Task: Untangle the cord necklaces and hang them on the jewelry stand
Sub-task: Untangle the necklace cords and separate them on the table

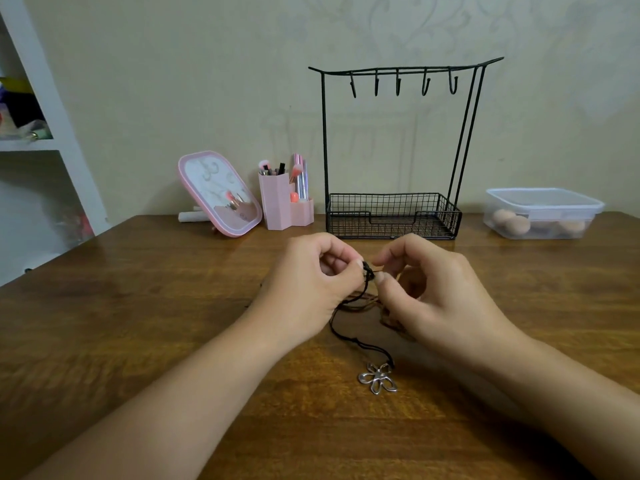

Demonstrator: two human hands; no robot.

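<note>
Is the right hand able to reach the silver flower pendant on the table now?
Probably not at once: the right hand pinches the knotted black cord with the left hand. The silver flower pendant itself lies uncovered on the wooden table.

Wooden table (138, 341) bears stand (393, 216), mirror (220, 194), container (543, 213).

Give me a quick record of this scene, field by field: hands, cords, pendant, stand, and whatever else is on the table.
left hand: pinches the knot of the black cord necklace
right hand: pinches the same knot
brown cord: tangled with the black one
silver flower pendant: flat on the wooden table
black wire jewelry stand: five hooks, all bare
background: pink mirror, pink brush holder, lidded clear plastic box
</note>
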